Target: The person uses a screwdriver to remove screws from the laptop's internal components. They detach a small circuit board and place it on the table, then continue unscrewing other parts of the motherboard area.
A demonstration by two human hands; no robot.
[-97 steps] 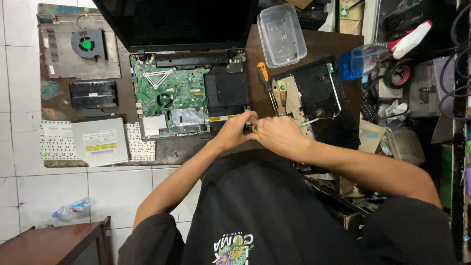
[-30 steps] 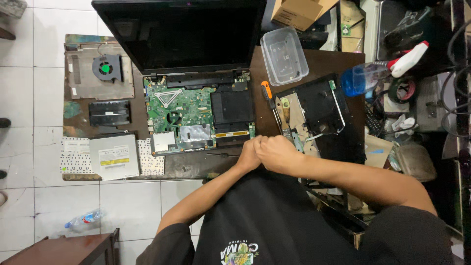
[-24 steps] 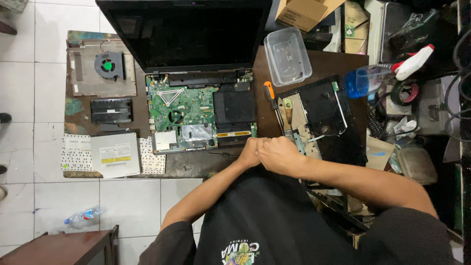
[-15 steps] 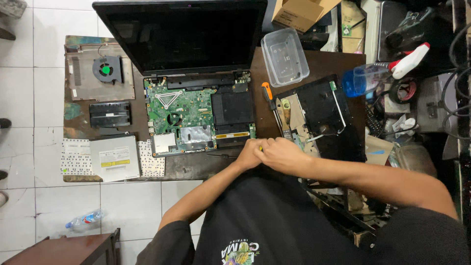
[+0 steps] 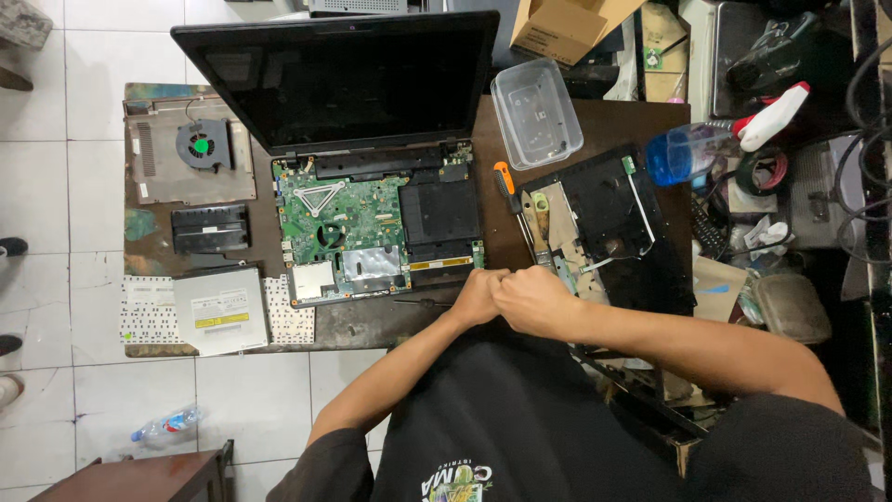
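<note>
Hands pressed together at near table edge: left hand [image 5: 478,297] and right hand [image 5: 531,299], both fisted, contents not visible. One opened laptop [image 5: 372,204], green board bare, just beyond. One orange-handled screwdriver [image 5: 509,191] right. One clear plastic tub [image 5: 536,113], one brown cardboard box [image 5: 557,28] farther. One silver drive [image 5: 221,310], yellow label, left.

hands [image 5: 511,297] before motherboard [image 5: 348,223], screwdriver [image 5: 511,200] right

left hand [image 5: 477,297]: curled into a fist, knuckles pressed against the right hand
right hand [image 5: 531,299]: closed, fingers folded under
arms: both forearms bare, converging
</note>
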